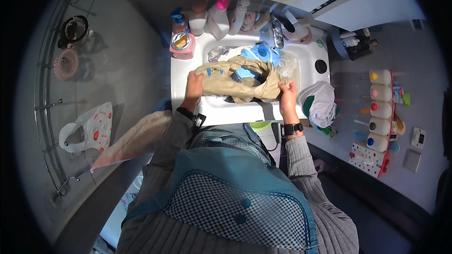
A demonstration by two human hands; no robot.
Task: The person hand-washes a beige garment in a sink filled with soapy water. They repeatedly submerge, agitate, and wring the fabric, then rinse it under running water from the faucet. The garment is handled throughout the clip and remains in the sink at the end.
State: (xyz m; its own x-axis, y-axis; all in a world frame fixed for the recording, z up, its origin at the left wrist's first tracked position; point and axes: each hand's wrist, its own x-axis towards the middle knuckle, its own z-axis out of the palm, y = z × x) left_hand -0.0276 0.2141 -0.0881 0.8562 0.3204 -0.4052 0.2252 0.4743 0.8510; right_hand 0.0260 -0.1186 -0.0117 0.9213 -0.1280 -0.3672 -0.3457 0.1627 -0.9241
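Observation:
A tan cloth garment (229, 83) is stretched between my two hands above a white sink (303, 51). My left hand (194, 86) grips its left end, thumb on top. At the opposite end, my right hand (287, 93) pinches the fabric. The garment's middle sags open in a loop, and through it show other cloths. Behind it in the basin lies a light blue garment (263, 54) beside a white cloth (235, 53). Sudsy water (289, 68) shows at the basin's right side. The garment hides much of the basin.
Several bottles, one with a pink cap (222, 0), line the sink's back ledge near a pink container (182, 47). Bundled white and green cloth (319, 102) rests at the right rim. A toothbrush-cup rack (381, 109) is on the right wall; a metal towel rack (46, 106) is left.

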